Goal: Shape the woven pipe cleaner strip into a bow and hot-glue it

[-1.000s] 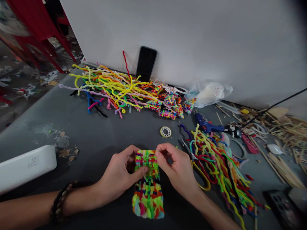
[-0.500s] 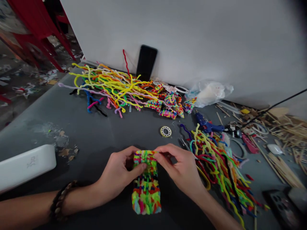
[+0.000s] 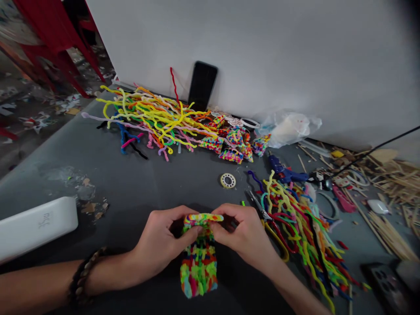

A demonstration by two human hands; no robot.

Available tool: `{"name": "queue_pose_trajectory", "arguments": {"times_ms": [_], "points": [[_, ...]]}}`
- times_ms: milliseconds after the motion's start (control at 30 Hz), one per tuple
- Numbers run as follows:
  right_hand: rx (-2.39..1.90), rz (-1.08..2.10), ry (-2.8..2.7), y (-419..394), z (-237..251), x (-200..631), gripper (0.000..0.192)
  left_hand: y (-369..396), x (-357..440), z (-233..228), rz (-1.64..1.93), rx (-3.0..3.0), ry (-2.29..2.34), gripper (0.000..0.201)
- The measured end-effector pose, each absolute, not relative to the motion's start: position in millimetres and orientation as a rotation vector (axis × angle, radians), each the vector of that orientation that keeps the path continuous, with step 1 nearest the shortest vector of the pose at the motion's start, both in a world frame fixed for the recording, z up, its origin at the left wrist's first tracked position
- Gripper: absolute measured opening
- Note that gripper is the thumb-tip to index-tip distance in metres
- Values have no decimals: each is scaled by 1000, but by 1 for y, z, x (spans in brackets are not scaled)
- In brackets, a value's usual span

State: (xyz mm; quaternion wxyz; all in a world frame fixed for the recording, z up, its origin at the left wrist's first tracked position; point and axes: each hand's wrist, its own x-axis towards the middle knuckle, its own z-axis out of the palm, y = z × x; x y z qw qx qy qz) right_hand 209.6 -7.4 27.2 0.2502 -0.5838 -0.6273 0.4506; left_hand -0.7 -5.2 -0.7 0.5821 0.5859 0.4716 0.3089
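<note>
A woven strip of multicoloured pipe cleaners [image 3: 198,271] is held between both hands at the front of the dark table. My left hand [image 3: 166,234] grips its upper left side, thumb across the front face. My right hand [image 3: 241,232] pinches the upper right corner between thumb and fingers. The top end of the strip is bent over toward me, so its edge shows as a bright band, while the lower end hangs down. Right of my right hand lie scissors [image 3: 259,204] beside a heap of loose pipe cleaners [image 3: 302,223].
More pipe cleaners [image 3: 147,111] lie at the back, beside small woven pieces [image 3: 231,155]. A phone [image 3: 202,85] leans on the wall. A tape roll [image 3: 228,180], a blue glue gun [image 3: 285,170], wooden sticks [image 3: 390,232] and a white power bank [image 3: 39,225] lie around.
The strip's top end has folded forward; it was flat before. Both hands have stayed on it, the right one shifting slightly. The view has moved a little.
</note>
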Motion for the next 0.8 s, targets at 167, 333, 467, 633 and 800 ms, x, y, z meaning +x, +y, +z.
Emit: {"name": "queue_pose_trajectory", "arguments": {"times_ms": [167, 333, 467, 633, 800], "points": [[-1615, 1240, -1675, -5, 30, 211, 11, -5, -1, -1, 724, 1375, 1116, 15], [-1498, 1583, -1641, 1, 33, 223, 16, -2, -1, -2, 764, 1234, 1142, 19], [-1535, 1596, -1594, 1, 30, 223, 16, -1, -2, -2, 763, 1202, 1122, 19], [-1515, 1647, -1526, 0, 29, 218, 16, -1, -1, -1, 780, 1200, 1127, 18], [-1472, 1652, -1512, 2, 30, 216, 17, -1, -1, 0, 770, 1247, 1133, 20]]}}
